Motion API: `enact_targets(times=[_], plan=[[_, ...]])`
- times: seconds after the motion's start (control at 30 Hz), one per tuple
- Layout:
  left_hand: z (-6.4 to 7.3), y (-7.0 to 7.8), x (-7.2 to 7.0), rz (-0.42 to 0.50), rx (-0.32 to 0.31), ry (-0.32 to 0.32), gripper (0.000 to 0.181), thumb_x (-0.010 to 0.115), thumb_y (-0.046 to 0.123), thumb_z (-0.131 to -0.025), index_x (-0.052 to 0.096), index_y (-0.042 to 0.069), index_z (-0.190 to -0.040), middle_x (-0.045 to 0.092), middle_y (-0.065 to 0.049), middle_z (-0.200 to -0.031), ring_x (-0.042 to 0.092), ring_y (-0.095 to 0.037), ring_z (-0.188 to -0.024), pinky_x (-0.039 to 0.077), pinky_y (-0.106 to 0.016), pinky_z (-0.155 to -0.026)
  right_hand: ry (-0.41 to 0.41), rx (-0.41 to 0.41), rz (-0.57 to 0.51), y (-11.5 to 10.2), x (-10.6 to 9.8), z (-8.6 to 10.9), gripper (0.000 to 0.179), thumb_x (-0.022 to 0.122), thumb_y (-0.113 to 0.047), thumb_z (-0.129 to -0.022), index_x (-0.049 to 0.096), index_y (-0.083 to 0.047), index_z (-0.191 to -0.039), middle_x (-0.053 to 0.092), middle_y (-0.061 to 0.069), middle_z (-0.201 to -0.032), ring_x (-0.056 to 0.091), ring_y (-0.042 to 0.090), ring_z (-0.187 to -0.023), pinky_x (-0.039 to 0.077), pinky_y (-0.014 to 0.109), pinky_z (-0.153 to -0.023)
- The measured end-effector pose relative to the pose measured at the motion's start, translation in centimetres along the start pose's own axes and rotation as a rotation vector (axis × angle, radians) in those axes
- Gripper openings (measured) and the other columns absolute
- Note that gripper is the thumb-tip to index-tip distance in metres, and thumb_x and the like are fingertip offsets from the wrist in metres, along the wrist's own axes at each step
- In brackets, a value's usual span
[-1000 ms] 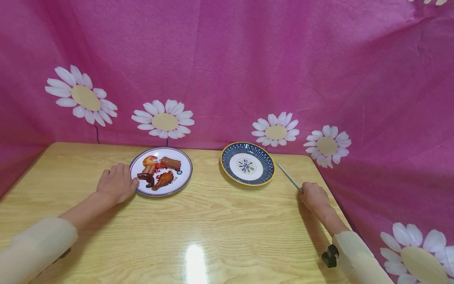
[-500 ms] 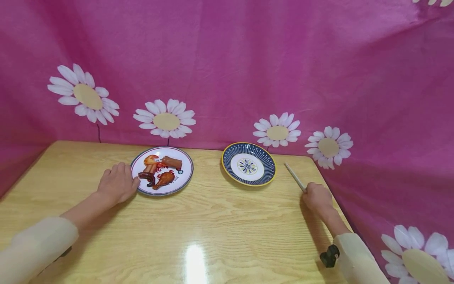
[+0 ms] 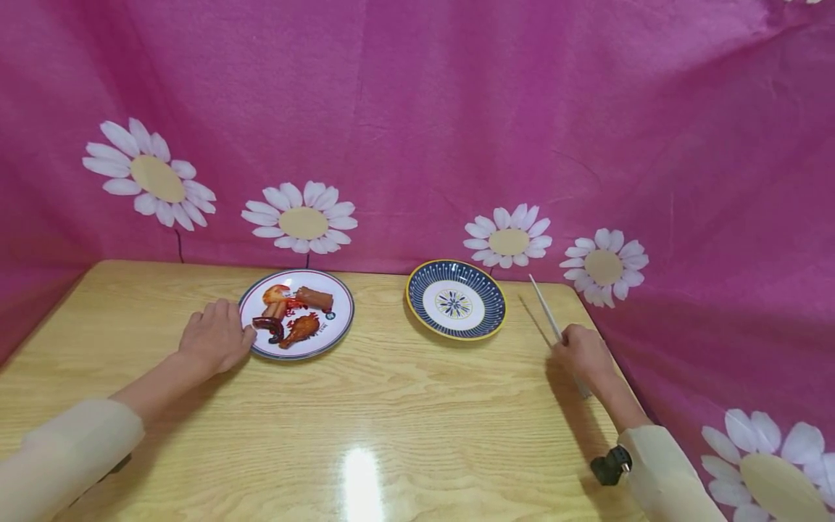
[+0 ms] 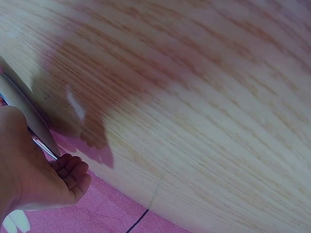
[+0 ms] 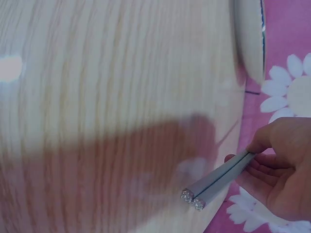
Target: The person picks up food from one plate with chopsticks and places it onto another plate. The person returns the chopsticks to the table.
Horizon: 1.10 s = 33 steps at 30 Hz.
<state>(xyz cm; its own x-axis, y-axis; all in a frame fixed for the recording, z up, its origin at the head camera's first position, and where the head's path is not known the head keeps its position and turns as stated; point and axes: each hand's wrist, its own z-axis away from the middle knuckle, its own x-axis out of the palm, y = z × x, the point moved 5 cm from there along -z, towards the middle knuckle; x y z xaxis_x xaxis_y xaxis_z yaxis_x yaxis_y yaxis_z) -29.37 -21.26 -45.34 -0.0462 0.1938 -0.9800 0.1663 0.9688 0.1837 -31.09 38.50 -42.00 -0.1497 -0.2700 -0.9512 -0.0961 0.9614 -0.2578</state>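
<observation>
My left hand (image 3: 217,337) holds the left rim of a white plate (image 3: 339,337) with a dark edge; the left wrist view shows fingers curled at that rim (image 4: 46,145). On it lie a brown chicken drumstick (image 3: 301,330), a dark curved piece (image 3: 269,328), a brown cylindrical piece (image 3: 314,299) and a mushroom-shaped piece (image 3: 277,296). At the right, my right hand (image 3: 586,355) pinches a pair of silvery chopsticks (image 3: 546,308) between thumb and fingers, tips pointing away over the table. Their thick ends (image 5: 194,196) lie side by side in the right wrist view.
A blue-and-white dish (image 3: 455,301) with a yellow rim stands near the back edge, left of the chopsticks. The wooden table (image 3: 391,420) meets a pink flowered cloth (image 3: 404,130) behind and at the right.
The chopsticks have tilted up from near the tabletop, their shadow now apart from them and their rear ends showing below my right hand. My left hand and both dishes stay put.
</observation>
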Motion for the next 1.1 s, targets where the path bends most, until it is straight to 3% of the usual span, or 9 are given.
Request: enact_targets(times=[0.3,0.53,0.83,1.0,1.1], plan=[[0.1,0.0,0.1,-0.007,0.003,0.010,0.042,0.043,0.026,-0.096,0.043,-0.016,-0.099,0.041,-0.024,-0.092,0.046,-0.043,-0.093,0.041,-0.057,-0.080,-0.057,-0.002,-0.047,-2.7,-0.9,0.0,0.009,0.058,-0.007,-0.084,0.061,0.001,-0.080,0.058,0.006,-0.069,0.054,0.024,-0.062,0.046,0.042,-0.057],[0.1,-0.1,0.1,-0.009,0.003,0.018,0.043,0.044,0.026,-0.096,0.044,-0.016,-0.099,0.041,-0.024,-0.091,0.046,-0.042,-0.092,0.041,-0.056,-0.080,-0.041,-0.024,-0.107,-4.5,-1.6,0.0,0.016,0.058,-0.006,-0.084,0.064,0.006,-0.091,0.064,0.008,-0.073,0.058,0.022,-0.061,0.049,0.039,-0.055],[0.1,-0.1,0.1,-0.014,0.009,0.033,0.042,0.044,0.026,-0.096,0.044,-0.016,-0.099,0.041,-0.024,-0.091,0.047,-0.042,-0.091,0.042,-0.056,-0.078,-0.087,-0.061,-0.182,-6.4,-1.6,0.3,0.027,0.060,-0.005,-0.086,0.063,0.011,-0.108,0.072,0.017,-0.085,0.067,0.024,-0.072,0.054,0.041,-0.065],[0.1,0.0,0.1,-0.017,0.017,0.038,0.042,0.045,0.026,-0.096,0.044,-0.016,-0.098,0.041,-0.024,-0.090,0.047,-0.043,-0.092,0.042,-0.056,-0.078,-0.126,-0.072,-0.239,-7.3,-1.5,0.7,0.031,0.062,-0.005,-0.088,0.053,0.007,-0.116,0.072,0.014,-0.083,0.065,0.020,-0.066,0.053,0.039,-0.063],[0.2,0.0,0.1,-0.021,0.023,0.044,0.041,0.044,0.025,-0.095,0.044,-0.016,-0.097,0.041,-0.023,-0.090,0.047,-0.043,-0.092,0.042,-0.056,-0.077,-0.142,-0.095,-0.274,-7.9,-1.6,0.9,0.027,0.061,-0.002,-0.088,0.048,-0.001,-0.112,0.071,0.013,-0.082,0.063,0.019,-0.063,0.052,0.038,-0.059]])
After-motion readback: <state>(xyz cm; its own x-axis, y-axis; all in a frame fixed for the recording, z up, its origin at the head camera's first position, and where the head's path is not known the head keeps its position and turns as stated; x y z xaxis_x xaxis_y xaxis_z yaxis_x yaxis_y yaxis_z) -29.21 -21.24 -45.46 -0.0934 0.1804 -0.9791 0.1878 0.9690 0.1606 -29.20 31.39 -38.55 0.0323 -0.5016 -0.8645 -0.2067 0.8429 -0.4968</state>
